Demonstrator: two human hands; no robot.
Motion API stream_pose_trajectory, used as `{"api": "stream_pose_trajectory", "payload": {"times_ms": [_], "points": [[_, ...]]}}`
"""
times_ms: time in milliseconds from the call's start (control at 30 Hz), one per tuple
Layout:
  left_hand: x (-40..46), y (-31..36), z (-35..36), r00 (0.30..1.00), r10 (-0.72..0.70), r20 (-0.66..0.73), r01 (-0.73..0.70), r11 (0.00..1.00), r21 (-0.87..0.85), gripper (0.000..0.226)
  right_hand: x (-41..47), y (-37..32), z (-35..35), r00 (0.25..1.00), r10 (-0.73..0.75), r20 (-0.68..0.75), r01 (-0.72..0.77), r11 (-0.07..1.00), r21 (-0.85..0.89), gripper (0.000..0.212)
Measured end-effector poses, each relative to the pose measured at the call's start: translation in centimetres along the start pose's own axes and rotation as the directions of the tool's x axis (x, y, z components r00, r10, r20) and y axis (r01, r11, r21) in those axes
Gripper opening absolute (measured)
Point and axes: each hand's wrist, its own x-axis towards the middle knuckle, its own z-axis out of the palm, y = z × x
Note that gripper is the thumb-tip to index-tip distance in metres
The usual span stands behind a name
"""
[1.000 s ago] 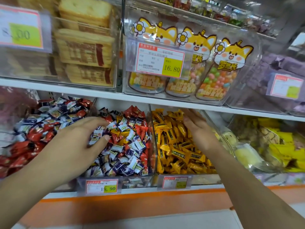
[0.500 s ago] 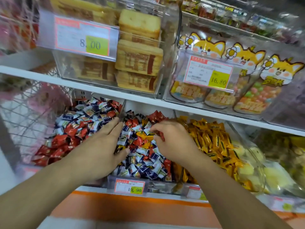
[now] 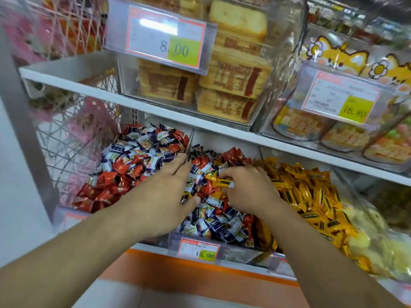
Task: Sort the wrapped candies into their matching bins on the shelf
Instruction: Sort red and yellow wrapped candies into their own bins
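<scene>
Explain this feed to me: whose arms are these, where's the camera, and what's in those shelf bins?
No machine here: a person's bare arms, filmed by a wide camera on their head looking down. The left hand lies with straight fingers on the middle bin, which holds mixed red and blue-white candies. The right hand pinches a yellow candy there. The yellow candy bin sits to its right. Above are packaged cakes with an 8.00 price tag.

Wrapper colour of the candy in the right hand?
Yellow-orange with a dark label, on the wrapped candy the right hand pinches; head view.
</scene>
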Motion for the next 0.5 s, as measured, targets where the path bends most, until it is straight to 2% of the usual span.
{"api": "stream_pose_trajectory", "payload": {"times_ms": [67, 200, 267, 367, 500], "points": [[-0.1, 0.1, -0.1, 1.000, 0.002, -0.004, -0.002, 1.000, 0.002, 0.088, -0.1, -0.1, -0.3, 0.999, -0.005, -0.033, 0.008, 0.997, 0.082, 0.038], [-0.1, 0.2, -0.1, 1.000, -0.007, 0.000, 0.007, 1.000, -0.016, 0.087, -1.0, -0.5, -0.6, 0.998, -0.036, -0.048, 0.042, 0.990, 0.131, 0.028], [0.0, 0.4, -0.1, 1.000, -0.015, -0.004, 0.015, 1.000, -0.021, 0.086, -1.6, -0.4, -0.9, 0.995, -0.040, -0.086, 0.060, 0.965, 0.255, 0.022], [0.1, 0.6, -0.1, 1.000, -0.031, -0.002, 0.031, 0.999, -0.023, 0.085, -3.0, -0.5, -2.0, 0.993, 0.026, -0.117, 0.035, 0.870, 0.492, 0.019], [0.3, 0.8, 0.1, 1.000, -0.030, 0.009, 0.030, 1.000, -0.009, 0.087, -4.9, 1.2, -2.6, 0.972, 0.118, -0.205, 0.013, 0.837, 0.547, 0.024]]}}
